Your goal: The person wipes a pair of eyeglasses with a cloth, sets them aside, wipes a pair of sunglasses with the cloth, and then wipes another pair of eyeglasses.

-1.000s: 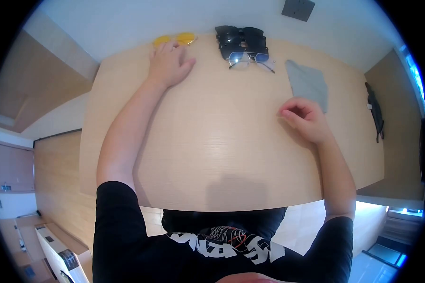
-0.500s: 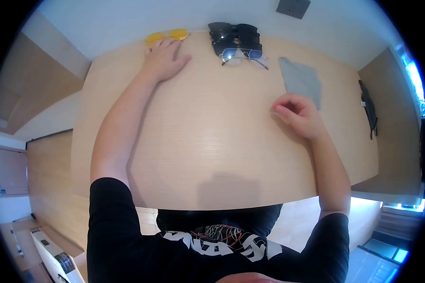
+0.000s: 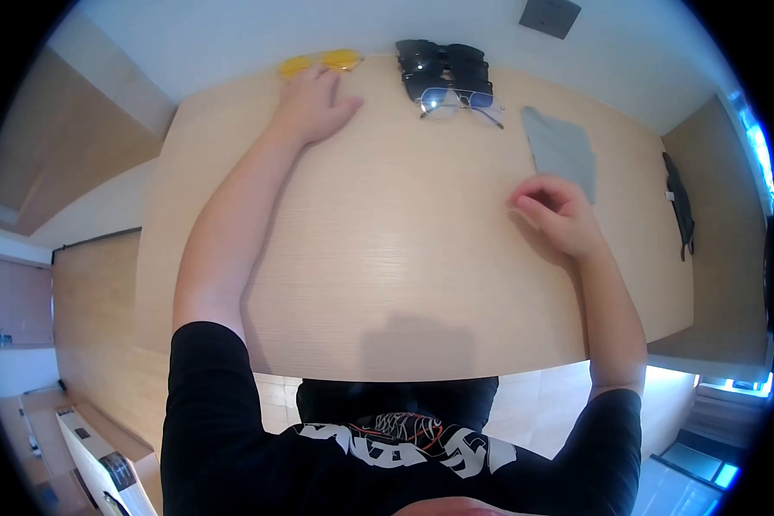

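Observation:
At the far left of the table, my left hand lies with its fingers reaching to the lower rim of the yellow-lensed glasses. Its fingers are outstretched and the thumb is apart; whether the fingertips press on the glasses I cannot tell. My right hand rests on its side at the near end of a grey cloth, fingers curled toward the thumb with nothing visible in them. Between the hands, farther back, several dark sunglasses are lined up behind metal-framed clear glasses.
The light wooden table meets a white wall at the back, where a dark square plate is fixed. Near the right side panel lies a dark strap-like item. A shelf unit stands at the left.
The whole view has shifted slightly, so the table and its objects appear a little farther right. Both hands stay in nearly the same places; the left fingers look slightly closer together.

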### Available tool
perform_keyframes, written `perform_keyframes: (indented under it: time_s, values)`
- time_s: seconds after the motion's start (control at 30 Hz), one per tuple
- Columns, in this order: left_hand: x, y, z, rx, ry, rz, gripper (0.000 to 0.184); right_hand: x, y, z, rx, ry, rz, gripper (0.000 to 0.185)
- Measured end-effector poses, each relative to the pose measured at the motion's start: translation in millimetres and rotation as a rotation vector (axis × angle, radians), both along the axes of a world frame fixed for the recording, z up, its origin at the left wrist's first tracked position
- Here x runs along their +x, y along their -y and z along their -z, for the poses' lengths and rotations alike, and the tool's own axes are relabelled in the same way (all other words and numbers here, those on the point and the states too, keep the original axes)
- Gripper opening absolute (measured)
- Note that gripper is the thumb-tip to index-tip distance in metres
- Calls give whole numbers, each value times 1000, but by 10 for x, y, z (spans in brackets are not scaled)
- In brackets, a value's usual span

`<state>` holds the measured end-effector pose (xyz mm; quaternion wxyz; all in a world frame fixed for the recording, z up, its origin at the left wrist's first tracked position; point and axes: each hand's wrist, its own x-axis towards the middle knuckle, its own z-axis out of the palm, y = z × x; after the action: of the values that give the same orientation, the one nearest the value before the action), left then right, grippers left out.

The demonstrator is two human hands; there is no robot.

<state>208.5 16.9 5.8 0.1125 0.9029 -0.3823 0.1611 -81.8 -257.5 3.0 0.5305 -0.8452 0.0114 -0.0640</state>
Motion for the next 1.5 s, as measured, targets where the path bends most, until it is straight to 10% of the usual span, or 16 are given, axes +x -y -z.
perform_keyframes:
  time_s: [1.5]
  values:
    - [123, -105, 153, -222, -68, 157, 53, 8, -103, -22, -72, 24, 32, 10]
